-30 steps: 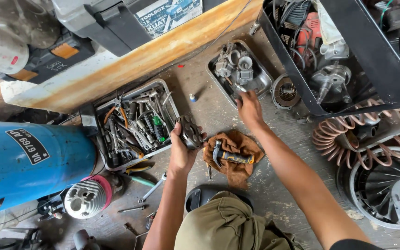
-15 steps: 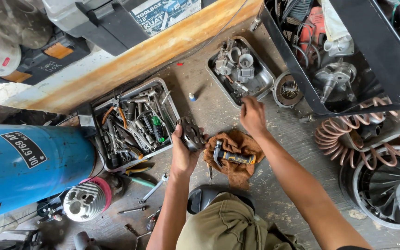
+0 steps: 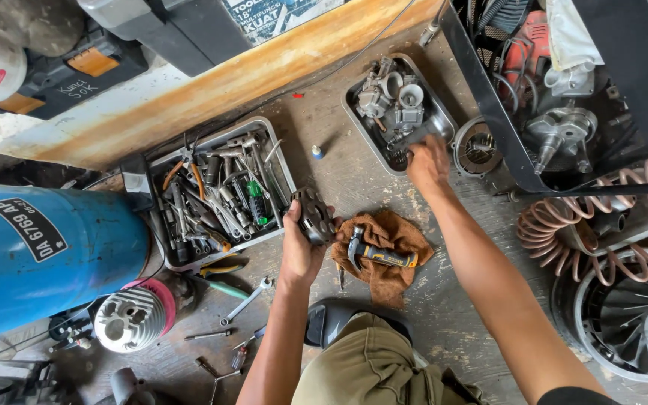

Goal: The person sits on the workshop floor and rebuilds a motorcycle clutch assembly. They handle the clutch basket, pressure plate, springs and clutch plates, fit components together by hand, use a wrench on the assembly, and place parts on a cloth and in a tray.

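Observation:
My left hand [image 3: 299, 247] grips a dark round metal engine part [image 3: 315, 215] and holds it just above the concrete floor, beside the tool tray. My right hand [image 3: 429, 163] reaches forward into the near edge of a small metal tray [image 3: 438, 112] that holds carburettor parts [image 3: 393, 96]; its fingers are blurred and I cannot tell whether they hold anything. Between my arms lies a brown rag [image 3: 390, 251] with a hammer [image 3: 375, 252] on it.
A metal tray of wrenches and pliers [image 3: 219, 191] sits at the left, next to a blue gas cylinder [image 3: 46, 255]. A finned engine cylinder [image 3: 130, 317], loose wrenches [image 3: 247, 298], a black crate of parts [image 3: 564, 90], a coiled hose [image 3: 601, 225] and a fan housing [image 3: 639, 322] surround me.
My right hand has stayed at the small parts tray, shifting slightly among the parts. My left hand keeps hold of the round part, with almost no movement.

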